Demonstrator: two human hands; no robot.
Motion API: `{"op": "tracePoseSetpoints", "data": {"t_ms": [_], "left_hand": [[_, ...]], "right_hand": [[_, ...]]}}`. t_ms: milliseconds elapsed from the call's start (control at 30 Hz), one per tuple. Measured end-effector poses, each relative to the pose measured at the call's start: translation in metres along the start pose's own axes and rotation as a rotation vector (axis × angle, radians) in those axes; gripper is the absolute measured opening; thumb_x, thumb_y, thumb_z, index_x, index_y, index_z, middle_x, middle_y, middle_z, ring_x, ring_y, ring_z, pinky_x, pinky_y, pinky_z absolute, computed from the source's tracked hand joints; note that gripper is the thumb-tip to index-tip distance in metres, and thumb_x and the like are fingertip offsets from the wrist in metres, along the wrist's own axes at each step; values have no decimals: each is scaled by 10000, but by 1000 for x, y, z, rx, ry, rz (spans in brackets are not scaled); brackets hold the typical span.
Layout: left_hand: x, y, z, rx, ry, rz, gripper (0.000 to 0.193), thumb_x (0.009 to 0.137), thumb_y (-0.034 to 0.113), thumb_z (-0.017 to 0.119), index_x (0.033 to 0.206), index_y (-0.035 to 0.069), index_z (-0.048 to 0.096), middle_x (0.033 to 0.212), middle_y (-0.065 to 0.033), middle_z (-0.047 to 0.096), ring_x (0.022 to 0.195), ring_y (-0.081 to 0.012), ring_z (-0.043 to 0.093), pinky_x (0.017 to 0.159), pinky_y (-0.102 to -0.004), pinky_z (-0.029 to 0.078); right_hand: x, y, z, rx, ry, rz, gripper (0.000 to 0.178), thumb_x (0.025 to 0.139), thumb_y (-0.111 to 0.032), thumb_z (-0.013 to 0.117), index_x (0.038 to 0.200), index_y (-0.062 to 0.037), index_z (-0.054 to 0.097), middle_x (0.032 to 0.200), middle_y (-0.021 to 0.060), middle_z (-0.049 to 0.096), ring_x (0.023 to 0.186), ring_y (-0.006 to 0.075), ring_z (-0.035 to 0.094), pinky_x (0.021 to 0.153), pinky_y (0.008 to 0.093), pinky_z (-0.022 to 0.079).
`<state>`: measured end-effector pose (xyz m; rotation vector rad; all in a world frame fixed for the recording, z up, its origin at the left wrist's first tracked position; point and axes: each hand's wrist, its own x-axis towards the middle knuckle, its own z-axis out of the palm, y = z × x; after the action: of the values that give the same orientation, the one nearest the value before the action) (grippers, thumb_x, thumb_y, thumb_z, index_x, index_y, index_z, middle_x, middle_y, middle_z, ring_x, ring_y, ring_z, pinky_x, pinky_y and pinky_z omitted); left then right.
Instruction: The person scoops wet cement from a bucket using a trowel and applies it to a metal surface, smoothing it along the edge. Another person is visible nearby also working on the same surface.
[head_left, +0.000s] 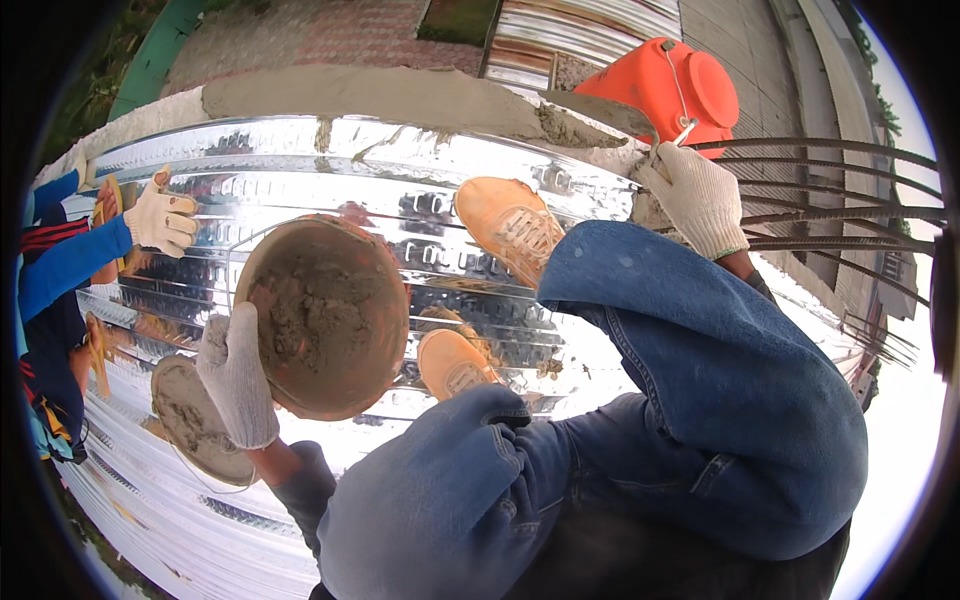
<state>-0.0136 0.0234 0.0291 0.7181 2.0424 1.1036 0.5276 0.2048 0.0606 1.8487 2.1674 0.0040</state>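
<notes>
My left hand (235,375), in a pale knit glove, grips the left rim of a bucket (392,345), thumb over the edge. Wet grey mortar (318,315) lies inside it. My right hand (695,198), gloved too, closes round the handle of a trowel (605,112). The grey blade reaches leftward over the wall top, beside a band of smoothed mortar (350,95). Part of the handle is hidden by my fingers.
A red-orange container (640,85) stands beyond the wall. Several rebar rods (830,185) stick out at right. Shiny ribbed metal decking (400,170) lies under my shoes (505,225). A second mortar bucket (200,420) sits at left, near a co-worker's gloved hand (162,215).
</notes>
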Motion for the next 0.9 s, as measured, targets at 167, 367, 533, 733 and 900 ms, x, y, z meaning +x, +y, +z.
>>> {"op": "tracePoseSetpoints", "data": {"t_ms": [167, 367, 533, 733, 900], "left_hand": [[-13, -1, -21, 113, 95, 53, 294, 1144, 266, 760, 1309, 25, 734, 1142, -49, 758, 1001, -136, 738, 890, -306, 631], [6, 49, 9, -55, 84, 202, 310, 1145, 241, 753, 1350, 11, 733, 1173, -60, 758, 1052, -142, 722, 932, -293, 598], [44, 62, 69, -112, -68, 324, 199, 1110, 244, 827, 1043, 61, 786, 970, 47, 681, 899, -62, 578, 829, -278, 488], [73, 64, 70, -148, -156, 298, 175, 1123, 219, 815, 1159, 48, 820, 1048, 28, 730, 939, -73, 633, 846, -267, 525], [96, 49, 66, -48, -128, 358, 225, 1134, 206, 801, 1251, 14, 818, 1110, 1, 770, 968, -88, 700, 855, -256, 563]], "right_hand": [[15, -23, -23, 310, 142, -1, 395, 1124, -449, 732, 1211, -65, 762, 914, 103, 779, 840, 249, 789, 754, 418, 614], [11, -79, -68, 825, 280, -145, 406, 1127, -422, 775, 1209, -24, 787, 856, 57, 771, 756, 117, 727, 678, 334, 594], [-21, -109, -116, 1299, 212, 27, 444, 1164, -446, 728, 1165, -5, 770, 762, -5, 652, 655, 58, 612, 590, 285, 504], [-101, -30, -90, 1026, 572, 145, 474, 1190, -446, 642, 1375, -9, 661, 884, 22, 637, 647, 126, 571, 574, 318, 478], [-143, -37, -71, 1405, 324, 501, 493, 1217, -496, 569, 1315, -21, 660, 851, 29, 623, 635, 110, 549, 546, 292, 447]]}}
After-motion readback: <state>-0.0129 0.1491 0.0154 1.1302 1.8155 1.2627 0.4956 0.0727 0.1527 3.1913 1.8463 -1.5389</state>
